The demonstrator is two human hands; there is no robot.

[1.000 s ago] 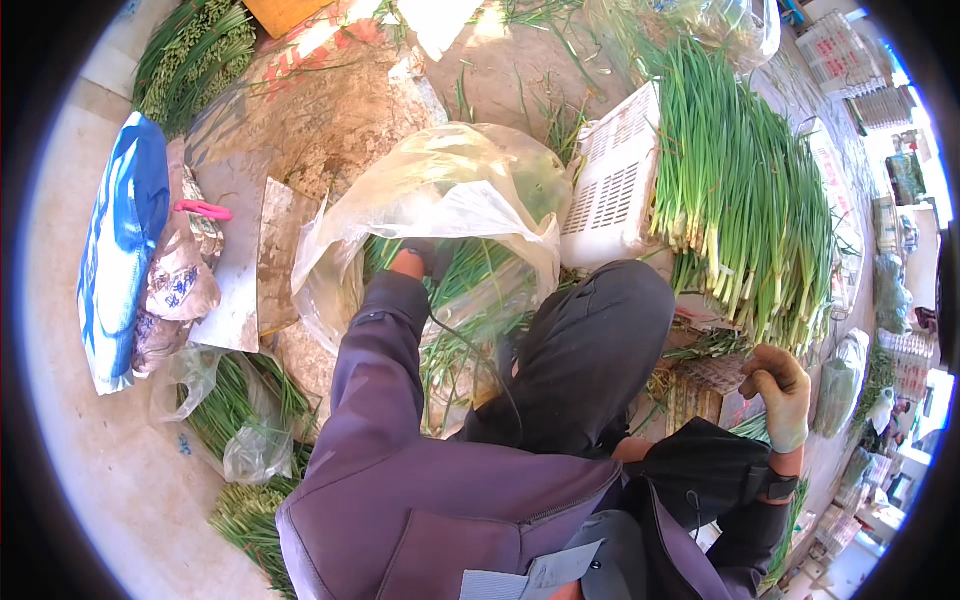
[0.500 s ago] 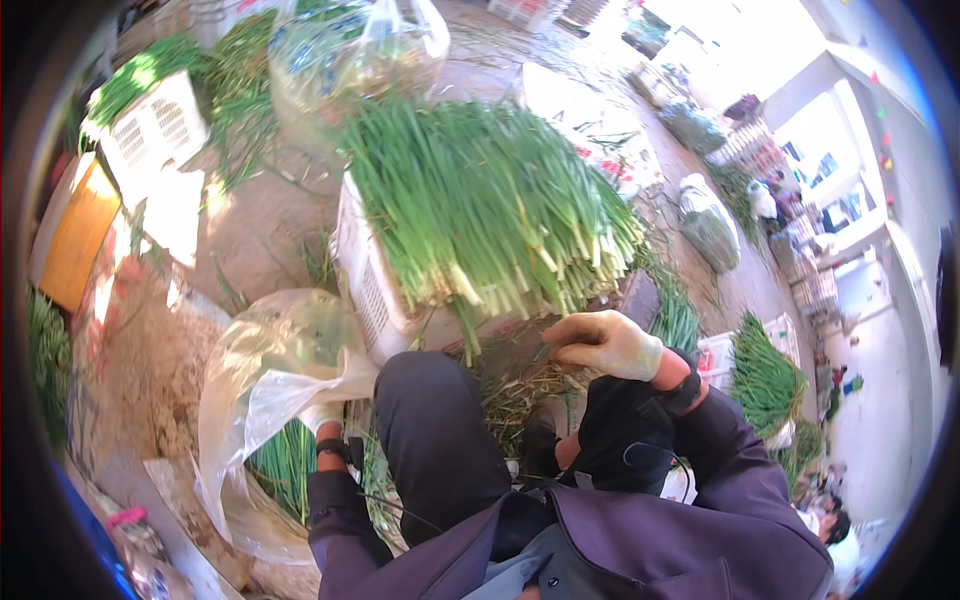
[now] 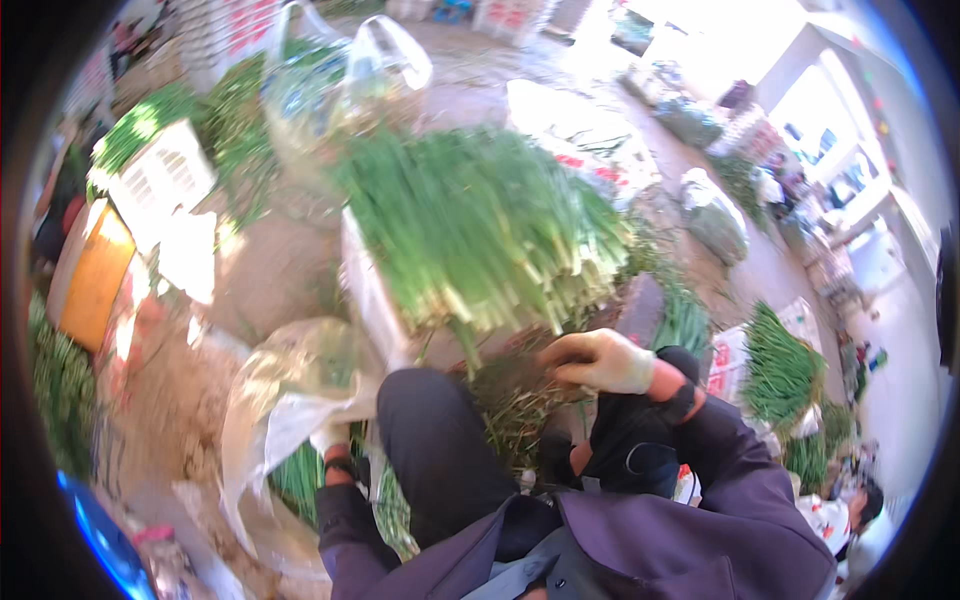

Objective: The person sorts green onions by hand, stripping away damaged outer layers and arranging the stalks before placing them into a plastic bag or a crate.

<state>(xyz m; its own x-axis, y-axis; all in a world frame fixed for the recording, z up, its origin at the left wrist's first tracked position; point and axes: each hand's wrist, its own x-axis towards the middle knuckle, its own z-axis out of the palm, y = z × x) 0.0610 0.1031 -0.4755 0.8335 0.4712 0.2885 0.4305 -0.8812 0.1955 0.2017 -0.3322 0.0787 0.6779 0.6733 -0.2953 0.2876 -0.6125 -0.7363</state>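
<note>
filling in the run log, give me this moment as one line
left hand gloved, at clear plastic bag | right hand gloved, at cut ends of green onion pile | grip unclear, motion blur

We see a big heap of green onions lying flat on a white crate, leaves fanned away from us, pale stalk ends toward us. A clear plastic bag stands open at lower left, with more green onions lying inside it.
</note>
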